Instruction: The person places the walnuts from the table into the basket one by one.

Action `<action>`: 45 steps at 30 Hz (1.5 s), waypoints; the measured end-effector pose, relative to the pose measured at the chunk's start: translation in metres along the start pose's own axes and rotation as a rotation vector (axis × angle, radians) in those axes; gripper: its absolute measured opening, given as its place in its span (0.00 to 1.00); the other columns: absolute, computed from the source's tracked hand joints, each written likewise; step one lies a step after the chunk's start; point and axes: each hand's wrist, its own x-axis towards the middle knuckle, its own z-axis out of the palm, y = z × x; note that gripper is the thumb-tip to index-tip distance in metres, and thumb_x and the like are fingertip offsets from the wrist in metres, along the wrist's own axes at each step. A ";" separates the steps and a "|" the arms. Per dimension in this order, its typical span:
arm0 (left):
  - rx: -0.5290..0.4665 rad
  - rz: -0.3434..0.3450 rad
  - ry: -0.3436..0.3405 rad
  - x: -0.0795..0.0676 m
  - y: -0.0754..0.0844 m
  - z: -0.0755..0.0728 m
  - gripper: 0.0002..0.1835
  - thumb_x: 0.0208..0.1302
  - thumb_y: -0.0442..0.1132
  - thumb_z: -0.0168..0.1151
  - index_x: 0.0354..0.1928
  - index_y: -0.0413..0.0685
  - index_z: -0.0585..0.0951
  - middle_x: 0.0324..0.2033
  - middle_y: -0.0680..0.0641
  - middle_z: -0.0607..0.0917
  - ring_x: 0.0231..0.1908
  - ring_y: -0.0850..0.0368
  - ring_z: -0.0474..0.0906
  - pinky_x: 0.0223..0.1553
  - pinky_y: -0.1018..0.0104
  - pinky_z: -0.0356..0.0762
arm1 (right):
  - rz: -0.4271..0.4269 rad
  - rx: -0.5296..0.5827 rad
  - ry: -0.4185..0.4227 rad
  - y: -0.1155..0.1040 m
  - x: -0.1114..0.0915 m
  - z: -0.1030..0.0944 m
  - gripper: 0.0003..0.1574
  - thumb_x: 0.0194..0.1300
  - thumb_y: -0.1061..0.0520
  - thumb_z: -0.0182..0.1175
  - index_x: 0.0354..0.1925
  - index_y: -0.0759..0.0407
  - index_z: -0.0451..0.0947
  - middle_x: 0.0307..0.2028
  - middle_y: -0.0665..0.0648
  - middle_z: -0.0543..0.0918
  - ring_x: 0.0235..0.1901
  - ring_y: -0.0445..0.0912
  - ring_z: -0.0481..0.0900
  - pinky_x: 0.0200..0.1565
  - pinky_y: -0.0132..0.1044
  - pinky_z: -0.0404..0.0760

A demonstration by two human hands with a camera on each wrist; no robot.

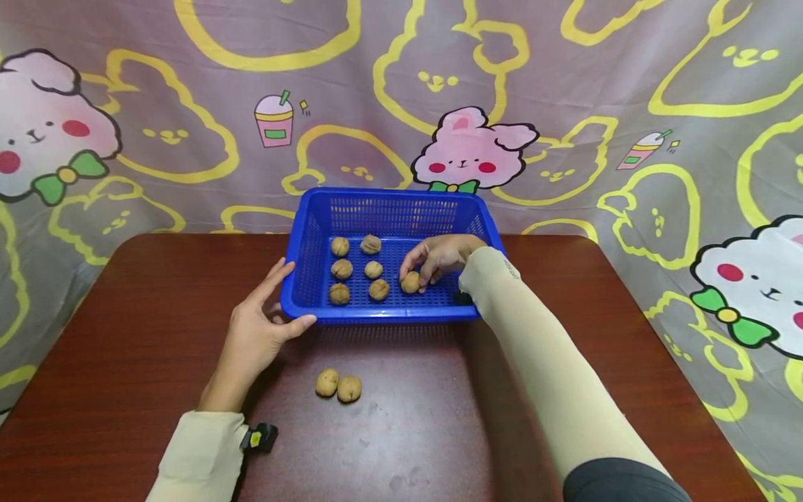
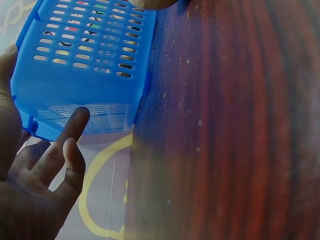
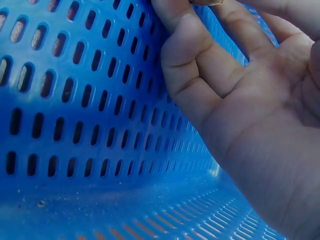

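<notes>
Inside the blue plastic basket (image 1: 383,313), my right hand (image 1: 445,252) pinches a walnut (image 1: 410,282) between thumb and fingers, low over the slotted floor. Only a sliver of that walnut (image 3: 207,2) shows at the top of the right wrist view. My left hand (image 1: 256,335) holds the basket at its front left corner, thumb on the front rim and fingers along the left side. The left wrist view has those fingers (image 2: 75,125) against the outside of the basket. Several other walnuts (image 1: 341,269) lie in two rows in the basket's left half.
Two more walnuts (image 1: 349,389) sit side by side on the brown wooden table (image 1: 401,432), in front of the basket. Behind the table hangs a patterned cloth (image 1: 351,90) with cartoon rabbits, close to the basket's back wall.
</notes>
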 end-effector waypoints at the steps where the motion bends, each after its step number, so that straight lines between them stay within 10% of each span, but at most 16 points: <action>1: 0.001 -0.002 -0.001 0.000 0.000 0.000 0.47 0.53 0.35 0.83 0.76 0.54 0.72 0.79 0.50 0.66 0.35 0.74 0.80 0.33 0.81 0.76 | -0.001 -0.007 0.000 0.000 0.000 0.000 0.20 0.67 0.75 0.60 0.47 0.57 0.88 0.51 0.54 0.85 0.39 0.48 0.87 0.47 0.40 0.86; 11: -0.002 0.000 0.001 0.000 -0.001 0.001 0.47 0.53 0.35 0.83 0.76 0.54 0.72 0.79 0.50 0.66 0.33 0.73 0.80 0.32 0.80 0.75 | 0.026 -0.025 0.042 -0.002 -0.004 0.005 0.19 0.68 0.74 0.59 0.48 0.59 0.88 0.45 0.56 0.86 0.39 0.49 0.90 0.45 0.40 0.85; 22: 0.001 -0.007 0.001 -0.001 -0.004 0.002 0.47 0.53 0.36 0.83 0.76 0.55 0.72 0.79 0.51 0.66 0.34 0.72 0.80 0.32 0.80 0.75 | 0.026 -0.059 0.116 -0.004 -0.015 0.000 0.23 0.71 0.72 0.55 0.59 0.60 0.84 0.60 0.57 0.84 0.43 0.52 0.91 0.49 0.43 0.83; 31: 0.035 0.003 -0.002 -0.005 -0.008 0.003 0.47 0.55 0.39 0.83 0.77 0.57 0.71 0.79 0.52 0.66 0.33 0.63 0.80 0.32 0.80 0.73 | -0.199 -0.186 0.305 -0.026 -0.047 0.000 0.23 0.71 0.68 0.53 0.60 0.63 0.82 0.63 0.64 0.83 0.46 0.54 0.91 0.56 0.53 0.84; 39: 0.035 0.001 -0.005 -0.004 -0.004 0.002 0.47 0.54 0.39 0.83 0.77 0.58 0.72 0.79 0.52 0.66 0.34 0.68 0.80 0.32 0.80 0.73 | -0.388 -0.355 0.420 -0.051 -0.097 0.047 0.14 0.73 0.63 0.59 0.52 0.55 0.86 0.54 0.55 0.87 0.41 0.51 0.90 0.50 0.47 0.84; 45: 0.009 0.017 -0.004 -0.002 -0.002 0.000 0.47 0.53 0.37 0.83 0.76 0.56 0.72 0.79 0.51 0.67 0.32 0.70 0.80 0.31 0.80 0.74 | -0.507 -0.337 0.353 -0.051 -0.124 0.103 0.14 0.74 0.65 0.59 0.53 0.56 0.85 0.48 0.58 0.88 0.39 0.54 0.88 0.51 0.51 0.85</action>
